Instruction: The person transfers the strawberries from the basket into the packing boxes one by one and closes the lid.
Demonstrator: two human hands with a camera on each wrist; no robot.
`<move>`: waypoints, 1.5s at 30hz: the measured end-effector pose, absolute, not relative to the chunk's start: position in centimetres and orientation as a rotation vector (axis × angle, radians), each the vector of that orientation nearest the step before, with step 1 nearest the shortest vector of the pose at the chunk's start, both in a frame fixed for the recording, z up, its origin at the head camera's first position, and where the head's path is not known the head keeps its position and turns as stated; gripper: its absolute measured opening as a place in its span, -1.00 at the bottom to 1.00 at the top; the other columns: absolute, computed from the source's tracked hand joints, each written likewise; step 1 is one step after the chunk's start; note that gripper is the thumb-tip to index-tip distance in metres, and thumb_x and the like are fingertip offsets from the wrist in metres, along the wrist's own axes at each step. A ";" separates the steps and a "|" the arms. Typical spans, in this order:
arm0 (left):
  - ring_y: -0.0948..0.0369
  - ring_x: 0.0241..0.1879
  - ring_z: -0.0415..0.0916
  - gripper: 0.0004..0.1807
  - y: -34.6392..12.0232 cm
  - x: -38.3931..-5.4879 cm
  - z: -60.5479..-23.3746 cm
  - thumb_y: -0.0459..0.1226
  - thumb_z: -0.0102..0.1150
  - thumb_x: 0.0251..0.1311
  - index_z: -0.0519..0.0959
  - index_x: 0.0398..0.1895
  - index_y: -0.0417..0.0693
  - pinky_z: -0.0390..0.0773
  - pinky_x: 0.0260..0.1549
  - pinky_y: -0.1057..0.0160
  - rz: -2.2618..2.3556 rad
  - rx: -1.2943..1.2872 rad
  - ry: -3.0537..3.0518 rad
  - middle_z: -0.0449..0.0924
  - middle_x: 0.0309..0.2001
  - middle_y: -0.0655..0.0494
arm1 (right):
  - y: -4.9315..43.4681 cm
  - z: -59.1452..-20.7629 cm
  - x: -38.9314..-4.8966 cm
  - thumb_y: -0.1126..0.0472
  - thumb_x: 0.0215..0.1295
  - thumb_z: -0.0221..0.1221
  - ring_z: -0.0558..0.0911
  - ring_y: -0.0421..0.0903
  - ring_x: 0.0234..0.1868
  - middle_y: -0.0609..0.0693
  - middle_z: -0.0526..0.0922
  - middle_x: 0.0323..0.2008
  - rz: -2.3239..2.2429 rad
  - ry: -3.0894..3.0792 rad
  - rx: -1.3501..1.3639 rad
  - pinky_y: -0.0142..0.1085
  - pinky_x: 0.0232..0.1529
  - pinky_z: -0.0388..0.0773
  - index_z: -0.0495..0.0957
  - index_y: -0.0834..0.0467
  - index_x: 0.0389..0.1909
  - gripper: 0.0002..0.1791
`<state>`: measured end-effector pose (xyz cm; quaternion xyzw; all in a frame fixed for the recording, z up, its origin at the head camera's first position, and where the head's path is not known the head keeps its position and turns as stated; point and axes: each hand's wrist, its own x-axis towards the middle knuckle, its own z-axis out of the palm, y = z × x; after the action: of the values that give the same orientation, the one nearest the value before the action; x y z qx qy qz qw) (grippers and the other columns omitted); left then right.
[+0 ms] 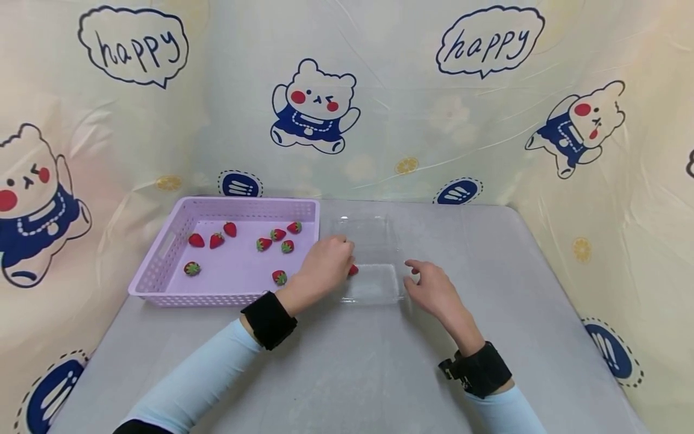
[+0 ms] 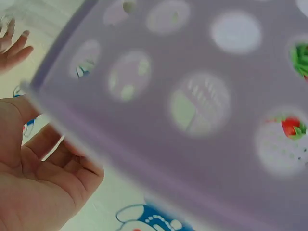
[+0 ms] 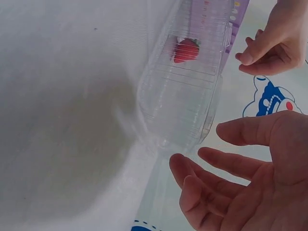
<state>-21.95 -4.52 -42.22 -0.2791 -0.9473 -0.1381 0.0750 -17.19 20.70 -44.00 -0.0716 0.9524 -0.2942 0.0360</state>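
A clear plastic box with a hinged lid [image 1: 370,282] lies unfolded on the table, and one red strawberry [image 3: 186,51] is in its left end. Over the left side of that box is my left hand [image 1: 328,264], its fingers loosely bent. Nothing shows between those fingers in the right wrist view, where the strawberry sits apart from them. My right hand [image 1: 432,288] is just right of the box, fingers spread and slightly bent, holding nothing. To the left, a lilac basket [image 1: 225,298] contains several strawberries [image 1: 217,240].
A grey cloth covers the table [image 1: 347,367]. Behind it hangs a pale curtain [image 1: 390,120] printed with bears. The basket's perforated right wall [image 2: 144,120] fills much of the left wrist view, close to the left hand.
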 end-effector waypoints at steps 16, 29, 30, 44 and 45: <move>0.07 -0.36 0.61 -0.83 -7.6 -22.1 -40.4 -0.27 0.38 0.38 0.73 -0.24 -0.24 0.65 -0.34 0.14 -0.462 -0.657 -2.866 0.64 -0.36 -0.03 | 20.0 -43.9 -17.8 0.24 0.46 0.21 0.51 0.30 0.30 0.35 0.57 0.24 -0.894 3.032 -0.238 0.20 0.26 0.45 0.59 0.34 0.28 -0.56; 0.06 -0.37 0.58 -0.84 -10.1 -22.6 -39.8 -0.30 0.31 0.38 0.71 -0.23 -0.28 0.65 -0.28 0.02 -0.407 -0.533 -2.994 0.67 -0.32 -0.10 | 18.0 -43.0 -18.3 0.19 0.46 0.25 0.55 0.23 0.25 0.30 0.58 0.22 -0.959 2.989 -0.278 0.14 0.26 0.48 0.61 0.29 0.26 -0.57; 0.07 -0.38 0.57 -0.84 -10.4 -22.6 -40.0 -0.30 0.30 0.38 0.71 -0.25 -0.27 0.64 -0.29 0.02 -0.409 -0.522 -3.009 0.67 -0.34 -0.09 | 17.9 -43.0 -18.2 0.18 0.47 0.25 0.55 0.23 0.24 0.29 0.58 0.22 -0.956 2.983 -0.277 0.13 0.26 0.49 0.62 0.29 0.26 -0.57; -0.07 -0.15 0.56 -0.79 -13.7 -22.8 -41.5 -0.39 0.27 0.27 0.75 -0.07 -0.22 0.61 -0.11 -0.15 -0.282 -0.459 -3.140 0.70 -0.15 -0.15 | 16.5 -42.6 -18.4 0.18 0.46 0.28 0.57 0.20 0.23 0.26 0.58 0.23 -0.916 2.984 -0.324 0.11 0.26 0.50 0.62 0.28 0.26 -0.57; -0.07 -0.15 0.56 -0.76 -13.8 -22.8 -41.5 -0.40 0.29 0.25 0.75 -0.03 -0.22 0.61 -0.08 -0.14 -0.283 -0.461 -3.158 0.69 -0.13 -0.14 | 16.5 -42.5 -18.4 0.18 0.45 0.28 0.57 0.20 0.23 0.27 0.58 0.23 -0.911 2.982 -0.330 0.11 0.26 0.50 0.62 0.28 0.26 -0.56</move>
<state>-22.79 -13.83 -41.55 -0.1439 -0.9852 -0.0884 -0.0310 -18.44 16.51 -42.51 -0.1051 0.9510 -0.2907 0.0031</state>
